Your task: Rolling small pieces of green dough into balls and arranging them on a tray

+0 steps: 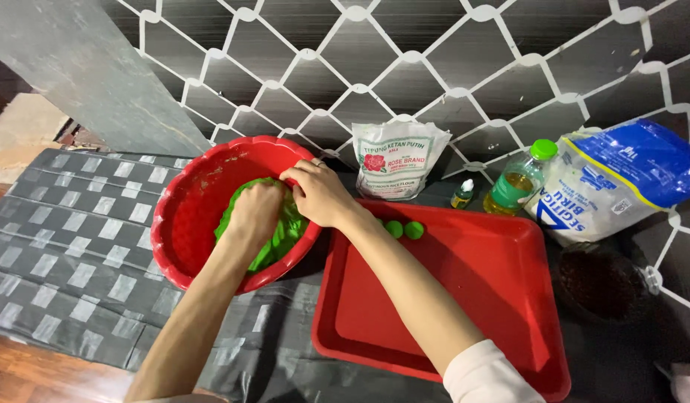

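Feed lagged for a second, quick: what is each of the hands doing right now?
Left hand: closed, gripping the green dough in the red bowl.
Right hand: closed, pinching the dough's top edge.

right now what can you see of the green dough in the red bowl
The green dough is one soft, bright green lump, smooth and slightly glossy. It sits in the round red plastic bowl, against the side nearest the red tray. The left hand presses into its top; the right hand grips its upper edge. Both hands hide much of it.
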